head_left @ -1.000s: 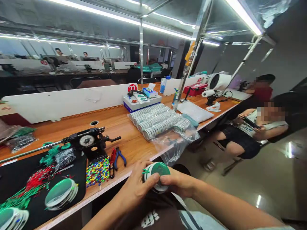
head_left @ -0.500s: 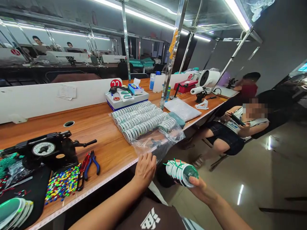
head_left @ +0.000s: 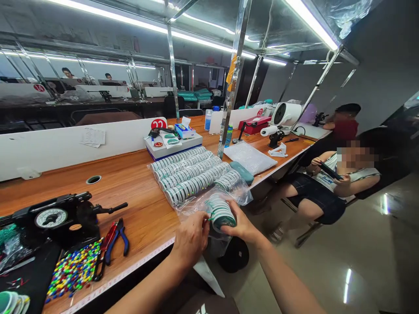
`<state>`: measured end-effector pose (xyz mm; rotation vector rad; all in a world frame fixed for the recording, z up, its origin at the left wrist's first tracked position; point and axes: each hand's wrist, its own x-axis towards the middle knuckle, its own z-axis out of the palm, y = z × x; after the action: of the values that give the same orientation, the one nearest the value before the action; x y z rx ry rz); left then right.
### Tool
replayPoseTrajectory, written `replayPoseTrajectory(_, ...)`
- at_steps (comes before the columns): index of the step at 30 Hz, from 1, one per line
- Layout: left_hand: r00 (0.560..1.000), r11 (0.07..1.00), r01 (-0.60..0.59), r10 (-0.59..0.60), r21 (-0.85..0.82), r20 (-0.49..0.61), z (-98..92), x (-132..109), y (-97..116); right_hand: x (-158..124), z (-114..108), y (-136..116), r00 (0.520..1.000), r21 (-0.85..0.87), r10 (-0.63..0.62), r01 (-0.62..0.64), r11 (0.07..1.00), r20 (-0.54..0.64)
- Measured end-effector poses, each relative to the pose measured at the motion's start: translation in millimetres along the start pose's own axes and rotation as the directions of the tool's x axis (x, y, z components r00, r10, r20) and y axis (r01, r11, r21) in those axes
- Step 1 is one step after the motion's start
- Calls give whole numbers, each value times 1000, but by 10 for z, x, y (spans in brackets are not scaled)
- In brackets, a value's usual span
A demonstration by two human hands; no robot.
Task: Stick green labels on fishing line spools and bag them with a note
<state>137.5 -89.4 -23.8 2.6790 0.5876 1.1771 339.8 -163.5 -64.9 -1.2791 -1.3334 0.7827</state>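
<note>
1 stack of spools [head_left: 222,213], clamped in R hand [head_left: 244,223], at plastic bag's [head_left: 191,208] near end, w/ L hand [head_left: 192,235] also there, can't tell if gripping.

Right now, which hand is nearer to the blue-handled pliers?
Left. The left hand is to the right of the blue-handled pliers, apart from them; the right hand, gripping a stack of white-rimmed spools, is farther right still.
</note>
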Motion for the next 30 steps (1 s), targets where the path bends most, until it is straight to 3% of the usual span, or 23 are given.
replayPoseTrajectory(4, 995, 998, -59, 59, 4, -81, 14, -11, -62, 287, 154, 98, 982, -343, -38, -29, 939, -186)
replayPoseTrajectory(7, 988, 995, -43, 29, -94, -149, -28, 8, -142, 373, 308, 138, 971, -532, -77, -58, 845, -228)
replayPoseTrajectory(9, 985, 980, -100, 72, -173, -158, -67, 9, -183, 395, 407, 154, 953, -601, -102, -94, 793, -284)
replayPoseTrajectory(13, 942, 917, -327, 334, -229, -8, -78, -106, -204, 454, 625, 177, 890, -669, -127, -229, 707, -439)
replayPoseTrajectory(15, 918, 899, -346, 384, -269, 100, -49, -206, -202, 506, 721, 203, 882, -709, -124, -274, 649, -455)
replayPoseTrajectory(17, 937, 908, -258, 319, -329, 145, -22, -279, -200, 563, 775, 242, 876, -736, -123, -306, 604, -466)
replayPoseTrajectory(20, 989, 939, 41, 10, -341, 146, 11, -254, -210, 611, 758, 309, 889, -765, -180, -243, 596, -422)
replayPoseTrajectory(22, 973, 936, 200, -154, -290, 172, 53, -165, -237, 585, 707, 348, 896, -790, -257, -148, 595, -362)
replayPoseTrajectory(25, 942, 935, 265, -198, -236, 272, 160, -52, -311, 460, 622, 409, 881, -826, -342, -91, 556, -328)
replayPoseTrajectory(27, 928, 936, 278, -204, -217, 311, 230, -36, -365, 368, 571, 474, 867, -849, -358, -128, 513, -347)
replayPoseTrajectory(30, 943, 954, 234, -177, -187, 281, 286, -56, -422, 341, 516, 632, 833, -871, -370, -239, 430, -411)
